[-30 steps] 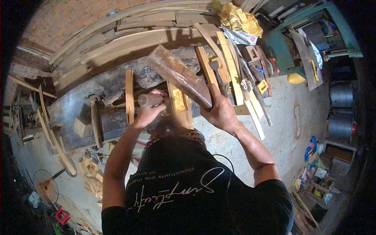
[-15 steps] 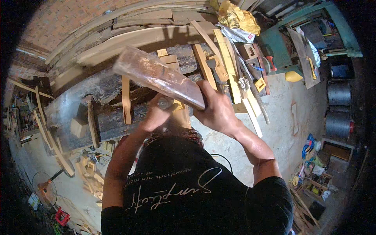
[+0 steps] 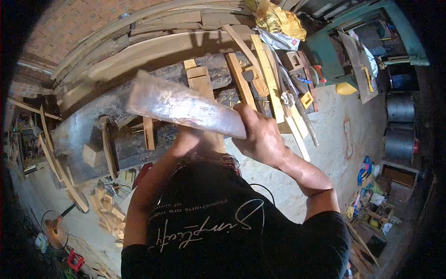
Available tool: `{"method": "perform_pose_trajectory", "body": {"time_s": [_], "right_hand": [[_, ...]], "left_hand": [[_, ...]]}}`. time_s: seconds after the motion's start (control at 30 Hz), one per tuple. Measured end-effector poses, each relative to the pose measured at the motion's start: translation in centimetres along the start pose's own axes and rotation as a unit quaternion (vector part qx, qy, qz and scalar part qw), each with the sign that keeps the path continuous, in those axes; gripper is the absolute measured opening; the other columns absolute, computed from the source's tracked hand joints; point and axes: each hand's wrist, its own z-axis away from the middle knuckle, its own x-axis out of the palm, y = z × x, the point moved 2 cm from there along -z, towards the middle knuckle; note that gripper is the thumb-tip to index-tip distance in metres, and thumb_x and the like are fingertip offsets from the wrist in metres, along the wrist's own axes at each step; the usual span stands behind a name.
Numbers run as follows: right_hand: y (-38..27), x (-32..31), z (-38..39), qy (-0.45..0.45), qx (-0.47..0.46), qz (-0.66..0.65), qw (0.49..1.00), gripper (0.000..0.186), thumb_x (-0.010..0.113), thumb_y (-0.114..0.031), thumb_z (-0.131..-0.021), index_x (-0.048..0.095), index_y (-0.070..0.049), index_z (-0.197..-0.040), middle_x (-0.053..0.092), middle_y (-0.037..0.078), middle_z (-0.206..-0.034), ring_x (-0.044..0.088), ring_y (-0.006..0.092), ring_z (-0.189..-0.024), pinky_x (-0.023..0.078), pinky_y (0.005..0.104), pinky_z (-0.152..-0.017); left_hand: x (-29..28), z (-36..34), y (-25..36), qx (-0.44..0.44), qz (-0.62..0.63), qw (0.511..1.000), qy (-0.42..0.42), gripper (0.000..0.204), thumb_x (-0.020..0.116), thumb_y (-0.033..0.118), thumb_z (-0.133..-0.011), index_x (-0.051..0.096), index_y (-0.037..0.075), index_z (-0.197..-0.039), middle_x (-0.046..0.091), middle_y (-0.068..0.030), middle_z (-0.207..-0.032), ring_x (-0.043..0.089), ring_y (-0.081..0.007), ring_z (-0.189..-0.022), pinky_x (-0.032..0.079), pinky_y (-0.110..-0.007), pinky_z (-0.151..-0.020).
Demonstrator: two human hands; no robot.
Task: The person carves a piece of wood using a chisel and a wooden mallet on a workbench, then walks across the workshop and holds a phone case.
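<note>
My right hand point(image 3: 262, 137) is closed around the near right end of a thick, worn wooden block point(image 3: 181, 106). The block is raised and tilted, slanting up to the left, with bright light glaring off its face. My left hand point(image 3: 186, 141) is just below it, its fingers mostly hidden by the block. Half a second ago, that hand was closed around an upright tool with a round handle end; the block now covers the tool. Beneath lies a pale timber piece point(image 3: 200, 80) across a dark, rough slab bench point(image 3: 162, 76), its near end toward my body.
To the right on the bench lie a dark-headed tool point(image 3: 251, 76), a wooden hand plane point(image 3: 261, 83) and long wood strips point(image 3: 265, 60). A short post point(image 3: 109, 146) and pale block point(image 3: 93, 155) are at left. Offcuts point(image 3: 104, 204) and a fan point(image 3: 55, 230) are at lower left.
The wooden block has turned and come lower, its far end shifting left and its broad face tipping into the light. It now covers the round handle end and most of my left hand.
</note>
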Motion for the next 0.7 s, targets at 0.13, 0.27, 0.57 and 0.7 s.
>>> {"method": "perform_pose_trajectory", "body": {"time_s": [0.13, 0.27, 0.57, 0.7], "right_hand": [[-0.2, 0.5, -1.0, 0.099, -0.029, -0.083, 0.991, 0.038, 0.064, -0.011, -0.078, 0.043, -0.010, -0.110, 0.063, 0.020, -0.082, 0.065, 0.0391, -0.072, 0.052, 0.0476, -0.064], [2.3, 3.6, -2.7, -0.097, 0.079, -0.001, 0.992, 0.045, 0.069, -0.015, -0.074, 0.044, -0.006, -0.110, 0.063, 0.022, -0.074, 0.065, 0.0418, -0.073, 0.053, 0.0491, -0.062], [3.0, 2.9, -1.3, -0.004, 0.131, -0.088, 0.988, 0.049, 0.069, -0.004, -0.068, 0.043, -0.004, -0.110, 0.063, 0.025, -0.084, 0.064, 0.0423, -0.086, 0.052, 0.0475, -0.071], [2.7, 2.1, -1.5, 0.013, 0.135, -0.104, 0.985, 0.050, 0.069, -0.003, -0.068, 0.044, -0.005, -0.111, 0.064, 0.024, -0.087, 0.064, 0.0410, -0.089, 0.052, 0.0459, -0.074]], "left_hand": [[-1.3, -0.2, 2.4, 0.046, 0.324, 0.944, -0.035, 0.036, 0.063, 0.015, -0.092, 0.048, 0.008, -0.124, 0.056, -0.0074, -0.114, 0.052, -0.0176, -0.107, 0.044, -0.035, -0.094], [-4.5, 0.1, 3.0, -0.099, -0.235, 0.962, 0.101, 0.034, 0.073, 0.004, -0.078, 0.060, 0.004, -0.109, 0.067, -0.0066, -0.101, 0.063, -0.0202, -0.093, 0.051, -0.034, -0.083], [-0.2, 3.1, 1.7, -0.070, -0.252, 0.960, -0.099, 0.020, 0.064, 0.009, -0.085, 0.059, 0.005, -0.104, 0.062, -0.0083, -0.103, 0.060, -0.0160, -0.093, 0.051, -0.032, -0.083], [-1.0, 2.3, 4.5, -0.098, -0.068, 0.991, 0.068, 0.024, 0.070, 0.003, -0.079, 0.060, 0.004, -0.101, 0.063, -0.0063, -0.097, 0.059, -0.0140, -0.092, 0.049, -0.030, -0.081]]}}
